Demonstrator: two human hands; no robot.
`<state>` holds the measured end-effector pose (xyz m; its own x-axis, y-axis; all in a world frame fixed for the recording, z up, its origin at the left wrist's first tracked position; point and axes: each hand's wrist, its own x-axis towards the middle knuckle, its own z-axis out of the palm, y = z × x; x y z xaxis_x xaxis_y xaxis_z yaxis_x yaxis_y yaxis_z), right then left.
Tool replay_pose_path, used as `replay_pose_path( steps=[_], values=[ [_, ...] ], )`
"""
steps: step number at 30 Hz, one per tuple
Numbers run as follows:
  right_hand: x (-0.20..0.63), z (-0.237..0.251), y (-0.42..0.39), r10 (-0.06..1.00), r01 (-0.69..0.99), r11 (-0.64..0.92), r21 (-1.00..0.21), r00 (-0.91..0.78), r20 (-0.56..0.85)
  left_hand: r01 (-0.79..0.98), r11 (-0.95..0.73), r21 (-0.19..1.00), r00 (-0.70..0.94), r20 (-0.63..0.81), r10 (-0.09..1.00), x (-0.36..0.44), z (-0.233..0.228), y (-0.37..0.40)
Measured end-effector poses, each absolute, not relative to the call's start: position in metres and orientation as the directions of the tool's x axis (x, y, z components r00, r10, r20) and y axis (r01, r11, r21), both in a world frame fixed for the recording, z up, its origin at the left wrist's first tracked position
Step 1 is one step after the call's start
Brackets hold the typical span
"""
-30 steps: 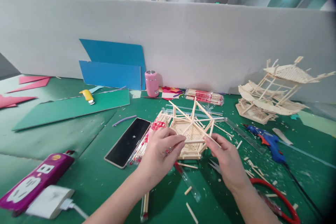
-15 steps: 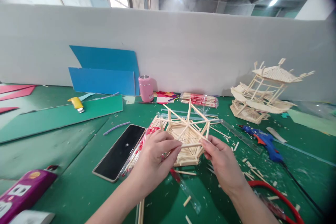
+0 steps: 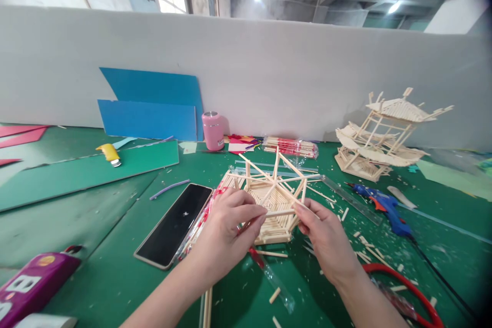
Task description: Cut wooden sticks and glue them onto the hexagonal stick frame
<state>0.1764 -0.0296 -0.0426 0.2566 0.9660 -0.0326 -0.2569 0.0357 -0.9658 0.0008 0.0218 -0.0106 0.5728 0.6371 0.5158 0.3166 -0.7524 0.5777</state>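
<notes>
A short wooden stick (image 3: pixel 280 212) runs level between my two hands, in front of a many-sided stick frame (image 3: pixel 273 238). My left hand (image 3: pixel 228 228) pinches its left end between thumb and fingers. At the other end my right hand (image 3: pixel 325 238) grips it, close to the frame's near right corner post. The frame has a floor of sticks in nested rings, upright posts and long sticks crossing at a hub on top. My left hand hides part of its left side. Whether the held stick touches the frame I cannot tell.
Left of the frame lie packed sticks (image 3: pixel 198 215) and a phone (image 3: pixel 175 225). To the right are a blue glue gun (image 3: pixel 384 207), red-handled scissors (image 3: pixel 409 287) and stick scraps. A pagoda-like stick model (image 3: pixel 384 138) and pink flask (image 3: pixel 212 130) stand behind.
The view has shifted very slightly. Both hands keep the same grip on the stick, and the frame stays where it was.
</notes>
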Motion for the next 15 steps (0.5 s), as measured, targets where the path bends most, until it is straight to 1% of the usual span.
replay_pose_path(
  steps=[5, 8, 10, 12, 15],
  values=[
    [0.176, -0.042, -0.029, 0.963, -0.271, 0.024, -0.962, 0.264, -0.05, 0.32, -0.752, 0.576, 0.546, 0.537, 0.643, 0.001, -0.015, 0.022],
    [0.175, -0.04, -0.031, 0.962, -0.281, 0.015, -0.96, 0.267, -0.063, 0.301, -0.727, 0.617, 0.518, 0.534, 0.668, 0.001, -0.019, 0.022],
    [0.176, -0.041, -0.033, 0.956, -0.281, 0.012, -0.96, 0.284, -0.071, 0.319, -0.677, 0.663, 0.494, 0.494, 0.716, -0.001, -0.022, 0.022],
    [0.179, -0.044, -0.036, 0.94, -0.282, 0.021, -0.959, 0.331, -0.077, 0.359, -0.602, 0.713, 0.462, 0.425, 0.778, -0.003, -0.024, 0.02],
    [0.187, -0.049, -0.04, 0.863, -0.289, 0.107, -0.951, 0.502, -0.055, 0.401, -0.482, 0.779, 0.405, 0.322, 0.856, -0.005, -0.028, 0.017]
  ],
)
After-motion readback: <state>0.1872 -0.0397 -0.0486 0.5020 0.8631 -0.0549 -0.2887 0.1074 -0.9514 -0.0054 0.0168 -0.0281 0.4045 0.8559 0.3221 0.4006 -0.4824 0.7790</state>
